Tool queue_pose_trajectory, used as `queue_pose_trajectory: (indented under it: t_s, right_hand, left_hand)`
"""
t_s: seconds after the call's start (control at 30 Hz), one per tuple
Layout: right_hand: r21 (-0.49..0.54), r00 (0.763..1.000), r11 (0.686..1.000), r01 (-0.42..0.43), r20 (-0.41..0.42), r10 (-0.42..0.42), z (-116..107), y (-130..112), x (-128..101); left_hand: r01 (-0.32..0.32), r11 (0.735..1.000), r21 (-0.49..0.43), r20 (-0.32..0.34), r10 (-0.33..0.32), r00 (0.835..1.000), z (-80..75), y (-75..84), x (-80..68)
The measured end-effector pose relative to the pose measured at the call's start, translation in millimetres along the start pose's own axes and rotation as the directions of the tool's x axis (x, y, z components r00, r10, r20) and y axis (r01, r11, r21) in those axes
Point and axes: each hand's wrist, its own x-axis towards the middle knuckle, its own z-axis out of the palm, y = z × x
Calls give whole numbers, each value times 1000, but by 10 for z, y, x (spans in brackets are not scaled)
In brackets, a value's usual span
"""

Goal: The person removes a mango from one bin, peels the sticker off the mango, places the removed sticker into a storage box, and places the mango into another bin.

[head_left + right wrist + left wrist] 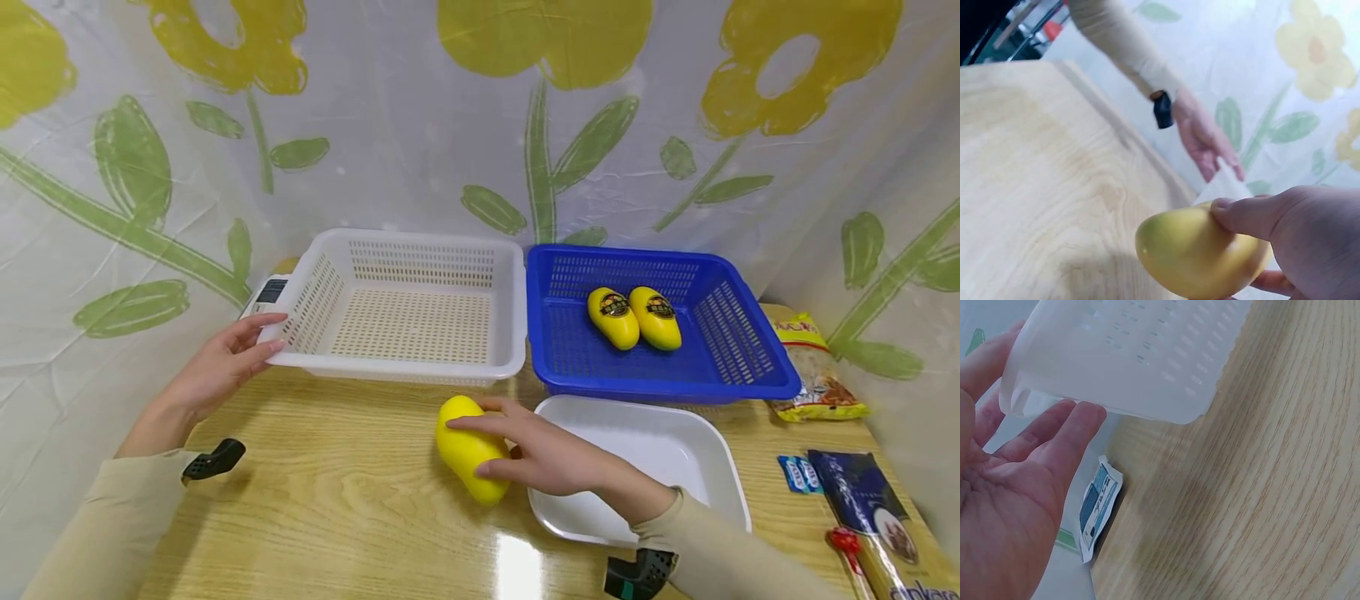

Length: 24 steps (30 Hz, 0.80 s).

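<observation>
My right hand (pixel 551 450) grips a yellow mango (pixel 472 454) in front of the white basket. In the right wrist view the thumb presses on the upper side of the mango (pixel 1194 250), which has a greenish end. At the left my left hand (pixel 225 362) holds the near left corner of the white perforated basket (pixel 412 369). The left wrist view has fingertips against the outside of the basket (pixel 1116 387), below its rim. Two yellow mangoes with black labels, one left (pixel 615 321) and one right (pixel 656 321), lie in the blue basket (pixel 667 387).
A white tray (pixel 697 450) sits below the blue basket, partly under my right forearm. On the right lie a yellow food bag (pixel 817 375), small blue packets (pixel 799 474), a dark package (pixel 862 492) and a red-topped item (pixel 846 542). A flower-patterned curtain (pixel 390 125) hangs behind.
</observation>
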Motion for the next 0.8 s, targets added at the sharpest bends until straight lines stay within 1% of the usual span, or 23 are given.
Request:
queue_pose_trajectory:
  t_s: [0.07,0.13,0.2,0.3,0.33,0.4,0.5,0.63,0.73,0.8]
  right_hand:
    - [62,1000,998,-11,-25,13,-17,-13,-117]
    - [98,997,995,-24,-68,31,-32,-23,-219]
    - [152,993,988,-20,-116,38,-54,-35,-309]
    - [230,982,973,-12,-179,54,-100,-57,-429]
    - [251,979,968,-4,-197,55,-120,-69,-465]
    - [276,972,961,6,-226,59,-166,-96,-532]
    - [284,961,959,10,-269,69,-267,-144,-615]
    - [309,939,951,8,-330,99,-445,-212,-644]
    - [329,922,944,-9,-363,135,-606,-247,-581]
    - [349,913,937,-22,-375,162,-722,-254,-493]
  left_hand:
    - [1,1000,-3,-6,-1,1000,6,-10,1]
    - [-10,999,-32,-4,10,1000,6,-28,4]
    - [-36,996,-85,5,37,999,1,-45,2]
    - [-82,981,-173,25,87,996,-15,-74,4]
    - [-90,978,-190,29,97,995,-20,-85,4]
    - [-100,974,-204,30,108,994,-31,-104,6]
    - [-92,976,-196,30,100,995,-36,-120,14]
    - [-82,978,-191,34,90,995,-37,-129,21]
    - [-73,978,-196,34,82,996,-39,-136,19]
    - [-67,977,-204,32,75,997,-39,-142,17]
